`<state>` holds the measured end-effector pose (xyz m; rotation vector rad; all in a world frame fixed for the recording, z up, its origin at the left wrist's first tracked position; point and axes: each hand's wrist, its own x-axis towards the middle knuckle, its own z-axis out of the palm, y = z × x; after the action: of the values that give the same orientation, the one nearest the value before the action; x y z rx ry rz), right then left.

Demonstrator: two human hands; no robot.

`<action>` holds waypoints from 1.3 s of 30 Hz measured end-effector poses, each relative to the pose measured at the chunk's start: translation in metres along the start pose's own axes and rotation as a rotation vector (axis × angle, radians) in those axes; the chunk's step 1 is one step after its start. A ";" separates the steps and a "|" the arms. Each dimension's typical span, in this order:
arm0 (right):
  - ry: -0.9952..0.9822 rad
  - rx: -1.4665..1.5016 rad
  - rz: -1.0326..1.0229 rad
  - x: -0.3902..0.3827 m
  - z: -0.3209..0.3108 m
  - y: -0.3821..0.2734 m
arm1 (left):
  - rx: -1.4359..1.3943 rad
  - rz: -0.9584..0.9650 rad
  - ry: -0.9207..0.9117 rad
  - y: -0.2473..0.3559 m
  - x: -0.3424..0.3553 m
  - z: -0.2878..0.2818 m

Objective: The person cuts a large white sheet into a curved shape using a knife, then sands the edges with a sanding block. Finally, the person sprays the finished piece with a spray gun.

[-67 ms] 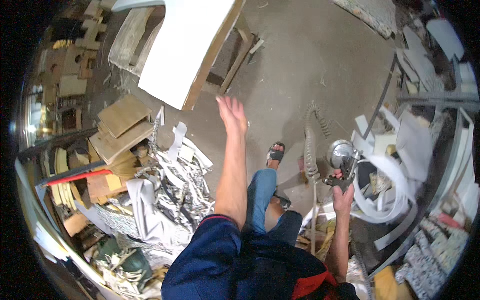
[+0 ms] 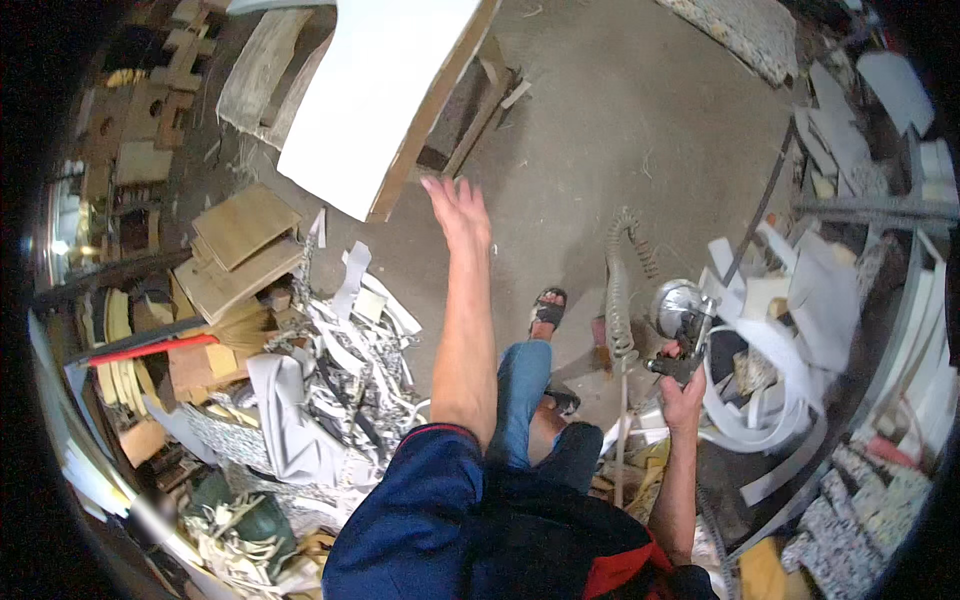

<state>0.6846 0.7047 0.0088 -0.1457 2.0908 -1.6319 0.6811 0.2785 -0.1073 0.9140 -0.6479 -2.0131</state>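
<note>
My left hand [image 2: 459,212] is stretched forward with its fingers spread and nothing in it. It is close to the wooden edge of a white-covered panel [image 2: 345,120], which has a curved outline and a wooden frame beneath. Whether the fingertips touch the wood I cannot tell. Off to the right, my right hand [image 2: 683,392] is wrapped round the handle of a spray gun [image 2: 690,335]. A round, shiny metal cup [image 2: 679,305] is on the gun. A coiled air hose [image 2: 620,300] hangs beside it.
Fabric and foam strips [image 2: 350,370] are heaped at left, below stacked wooden boards [image 2: 240,235]. White curled strips [image 2: 790,380] and speckled foam pieces [image 2: 860,510] lie at right. A speckled foam slab [image 2: 735,35] rests on the concrete floor [image 2: 580,130] at the far right.
My left hand has moved slightly forward and left, nearer the panel's edge. The right hand keeps hold of the spray gun, almost unmoved.
</note>
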 end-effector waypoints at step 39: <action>-0.968 -0.142 -0.521 0.189 0.243 -0.098 | 1.488 -1.132 0.436 -0.174 -0.344 -0.134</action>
<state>0.6033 0.3926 0.0011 -1.3244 1.4297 -1.2388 0.8458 0.6443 -0.1841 2.9975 -1.6377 -1.7199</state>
